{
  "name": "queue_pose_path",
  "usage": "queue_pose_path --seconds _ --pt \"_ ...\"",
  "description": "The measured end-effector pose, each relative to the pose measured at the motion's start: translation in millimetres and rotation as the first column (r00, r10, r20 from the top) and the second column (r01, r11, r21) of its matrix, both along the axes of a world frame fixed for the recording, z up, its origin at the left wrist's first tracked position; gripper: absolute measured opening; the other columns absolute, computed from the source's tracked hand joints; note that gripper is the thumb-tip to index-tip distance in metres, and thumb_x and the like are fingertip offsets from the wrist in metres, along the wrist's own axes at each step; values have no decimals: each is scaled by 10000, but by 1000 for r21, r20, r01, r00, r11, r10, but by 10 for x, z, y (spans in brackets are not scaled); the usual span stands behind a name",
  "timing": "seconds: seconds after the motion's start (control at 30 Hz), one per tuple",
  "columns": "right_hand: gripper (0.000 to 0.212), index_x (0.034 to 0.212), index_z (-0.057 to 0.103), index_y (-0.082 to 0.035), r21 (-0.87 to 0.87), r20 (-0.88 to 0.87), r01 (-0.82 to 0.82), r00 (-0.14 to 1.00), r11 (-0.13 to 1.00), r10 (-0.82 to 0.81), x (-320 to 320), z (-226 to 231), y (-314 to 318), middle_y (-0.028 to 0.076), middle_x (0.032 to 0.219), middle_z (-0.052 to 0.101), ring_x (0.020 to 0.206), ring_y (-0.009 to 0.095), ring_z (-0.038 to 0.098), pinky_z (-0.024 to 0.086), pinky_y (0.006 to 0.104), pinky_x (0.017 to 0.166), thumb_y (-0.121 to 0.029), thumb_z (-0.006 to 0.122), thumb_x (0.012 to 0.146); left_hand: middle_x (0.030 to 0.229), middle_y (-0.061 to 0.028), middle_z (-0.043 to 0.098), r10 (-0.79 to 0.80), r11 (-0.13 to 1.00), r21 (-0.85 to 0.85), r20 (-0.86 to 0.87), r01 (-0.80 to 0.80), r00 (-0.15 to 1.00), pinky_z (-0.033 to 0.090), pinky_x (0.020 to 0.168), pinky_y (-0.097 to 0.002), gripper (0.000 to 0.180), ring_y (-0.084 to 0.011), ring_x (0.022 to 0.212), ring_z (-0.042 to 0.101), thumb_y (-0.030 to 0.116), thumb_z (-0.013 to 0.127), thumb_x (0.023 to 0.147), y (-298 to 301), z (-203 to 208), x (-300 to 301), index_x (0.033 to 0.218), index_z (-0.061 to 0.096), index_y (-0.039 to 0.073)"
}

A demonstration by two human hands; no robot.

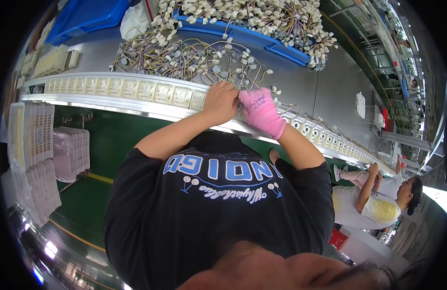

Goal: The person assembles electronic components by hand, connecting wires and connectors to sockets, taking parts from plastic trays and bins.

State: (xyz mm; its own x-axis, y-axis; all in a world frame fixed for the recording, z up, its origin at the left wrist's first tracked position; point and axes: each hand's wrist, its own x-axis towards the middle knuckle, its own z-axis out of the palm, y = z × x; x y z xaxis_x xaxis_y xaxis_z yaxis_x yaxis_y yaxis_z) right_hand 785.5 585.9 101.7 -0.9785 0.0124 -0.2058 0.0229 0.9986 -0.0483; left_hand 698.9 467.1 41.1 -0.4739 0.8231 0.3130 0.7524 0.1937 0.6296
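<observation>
My bare left hand point(220, 103) and my right hand point(262, 112), in a pink glove, meet over a long metal rail point(156, 109). The fingers of both are closed together at their tips, and whatever they pinch is hidden. Cream plastic housings point(145, 90) sit in a row in the rail to the left of my hands. On the right the row goes on with housings point(316, 132) that have dark round centres and wires beside them. Just beyond my fingers lies a loose heap of wired connectors point(185, 60) with small round grey parts.
Behind the heap, a blue tray point(243, 35) overflows with white connectors. Another blue tray point(83, 21) and a white plastic bag point(135, 22) are at the far left. Stacked white crates point(71, 152) stand below the rail's left end. A co-worker point(366, 203) sits along the line at right.
</observation>
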Motion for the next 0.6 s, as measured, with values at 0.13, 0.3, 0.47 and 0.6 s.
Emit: queue_pose_path --seconds 0.13,0.3,0.47,0.6 --pt "135 807 481 -94 -138 -20 4 1000 990 -7 -13 -28 61 93 654 562 675 298 566 372 395 714 -158 567 725 790 -66 519 12 999 -39 52 -10 999 373 714 -380 100 -259 838 491 122 625 673 -9 28 19 757 597 75" --pt "144 818 482 -93 -180 45 49 998 983 -42 -22 -48 88 92 657 562 694 305 570 378 406 724 -166 571 731 802 -58 521 -7 1000 -14 28 8 1000 368 739 -372 117 -255 856 488 130 634 672 -41 -18 5 770 597 76" --pt "147 832 488 -92 -177 86 80 994 981 -65 -39 -52 129 88 667 566 704 303 572 374 399 741 -173 570 741 804 -55 518 10 999 -51 40 -8 999 363 754 -369 117 -251 867 486 133 632 673 -32 29 23 766 592 76" --pt "134 837 513 -100 -181 54 78 996 980 -69 -41 -37 102 86 696 593 719 292 588 379 391 744 -175 560 736 789 -55 516 27 999 -47 35 -25 999 351 745 -365 114 -241 858 484 143 622 659 4 17 19 758 602 89"
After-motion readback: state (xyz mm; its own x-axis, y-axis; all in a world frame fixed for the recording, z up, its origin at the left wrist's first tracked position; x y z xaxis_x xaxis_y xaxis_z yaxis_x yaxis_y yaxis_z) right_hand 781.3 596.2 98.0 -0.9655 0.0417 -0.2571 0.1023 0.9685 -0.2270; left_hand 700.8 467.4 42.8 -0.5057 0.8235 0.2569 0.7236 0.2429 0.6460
